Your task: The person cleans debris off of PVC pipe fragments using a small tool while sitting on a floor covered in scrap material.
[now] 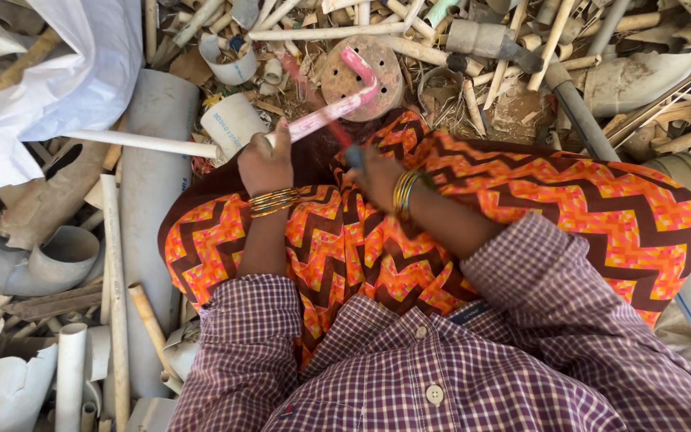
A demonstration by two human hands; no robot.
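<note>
My left hand (pixel 265 164) grips a dirty pinkish-white bent pipe (pixel 337 104) that reaches up and right to an elbow bend over a rusty round perforated disc (pixel 365 76). My right hand (pixel 377 174) is closed around a thin tool with a dark blue handle (pixel 353 156) and a red shaft that blurs up toward the pipe. Both wrists wear gold bangles. The hands rest above my lap, which is covered by orange and brown zigzag cloth (pixel 521 200).
Broken white and grey plastic pipes (pixel 149 208) and fittings lie heaped all around. A white sack (pixel 65 80) sits at the upper left. A long thin white pipe (pixel 141 142) runs left of my left hand. A grey pipe (pixel 577 112) slants down the right side.
</note>
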